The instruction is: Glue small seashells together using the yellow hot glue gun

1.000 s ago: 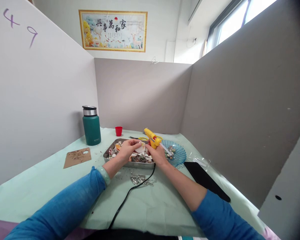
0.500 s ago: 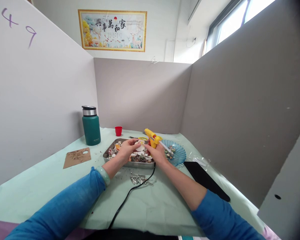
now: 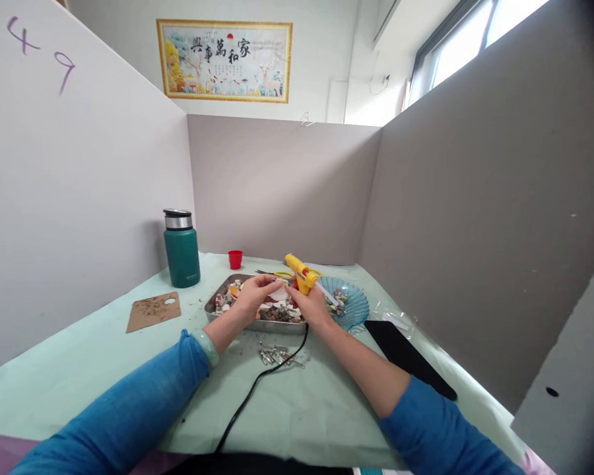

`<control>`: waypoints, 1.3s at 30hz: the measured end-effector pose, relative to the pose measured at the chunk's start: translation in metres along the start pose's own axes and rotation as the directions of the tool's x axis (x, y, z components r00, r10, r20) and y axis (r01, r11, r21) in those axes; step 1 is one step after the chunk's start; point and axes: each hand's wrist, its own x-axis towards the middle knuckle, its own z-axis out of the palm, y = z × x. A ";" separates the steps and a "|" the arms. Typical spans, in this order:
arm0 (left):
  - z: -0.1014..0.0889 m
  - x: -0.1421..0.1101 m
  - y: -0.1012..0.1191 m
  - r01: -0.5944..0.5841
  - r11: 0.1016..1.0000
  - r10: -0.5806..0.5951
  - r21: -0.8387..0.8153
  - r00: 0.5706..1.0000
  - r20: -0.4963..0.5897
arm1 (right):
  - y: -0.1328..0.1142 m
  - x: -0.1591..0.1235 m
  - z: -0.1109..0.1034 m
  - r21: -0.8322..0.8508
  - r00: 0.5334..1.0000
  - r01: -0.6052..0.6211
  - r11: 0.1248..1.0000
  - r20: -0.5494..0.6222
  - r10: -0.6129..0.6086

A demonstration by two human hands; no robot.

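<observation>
My right hand (image 3: pixel 311 305) is closed around a yellow hot glue gun (image 3: pixel 301 272), which tilts with its nozzle up and away and a pale glue stick (image 3: pixel 327 293) sticking out of its back. Its thumb or fingertip reaches toward a small white piece (image 3: pixel 279 291), perhaps a shell; whether it touches cannot be made out. My left hand (image 3: pixel 251 295) pinches that white piece between its fingertips. Both hands are over a metal tray (image 3: pixel 277 326) of white, orange and brownish bits, partly hidden by them.
Metal clips (image 3: pixel 276 355) lie before the tray, crossed by the gun's black cord (image 3: pixel 250 394). Right stand a blue scalloped plate (image 3: pixel 359 307) and a black flat object (image 3: pixel 410 359). Scissors (image 3: pixel 282 274), a red cup (image 3: pixel 235 259), a green bottle (image 3: pixel 181 254) and stained cardboard (image 3: pixel 148 312) lie beyond and left.
The white piece has turned slightly between the fingertips, and its yellowish spot shows less. Both hands and the glue gun stay in nearly the same place.
</observation>
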 end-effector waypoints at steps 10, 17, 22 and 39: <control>0.000 -0.001 0.000 -0.041 0.996 0.044 0.075 0.999 -0.033 | -0.001 -0.001 0.003 -0.031 0.999 0.041 0.999 -0.013 -0.042; 0.002 -0.002 0.002 -0.040 0.997 0.041 0.059 0.999 -0.018 | 0.003 0.000 0.004 -0.025 0.998 0.050 0.998 -0.026 -0.050; 0.001 -0.001 0.000 -0.039 0.997 0.040 0.062 0.999 -0.005 | 0.002 -0.001 0.004 -0.007 0.998 0.060 0.998 -0.014 -0.061; 0.001 -0.001 0.002 -0.020 0.993 0.022 0.114 1.000 -0.022 | 0.001 0.000 0.002 -0.013 1.000 0.013 1.000 -0.017 -0.014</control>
